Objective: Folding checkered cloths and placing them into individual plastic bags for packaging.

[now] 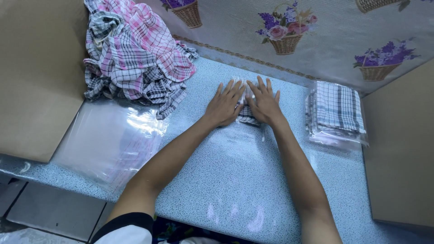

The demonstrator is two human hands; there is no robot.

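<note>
**Hands press bagged cloth flat on speckled table**

Palms down and fingers spread, the left hand (224,105) and right hand (264,105) lie side by side on a folded checked cloth (247,115) sealed or half-sealed in a clear bag, at the far middle of the blue speckled table (235,180). Neither hand grips anything; both simply bear down on the packet, which is mostly hidden beneath them.

To the right, a stack of bagged cloths (337,113) sits near the table's edge, each clear sleeve holding one folded grey-checked cloth. To the left, a pile of empty clear bags (113,138) lies flat and glossy, and behind it a loose heap of pink and grey checked cloths (135,54) leans against a cardboard wall (38,77).

Risks appear modest: trapped air could puff the bag and shift the fold under uneven pressure, the slick plastic could slide on the smooth table, and the finished stack looks close enough to the edge to slip off if nudged.
</note>
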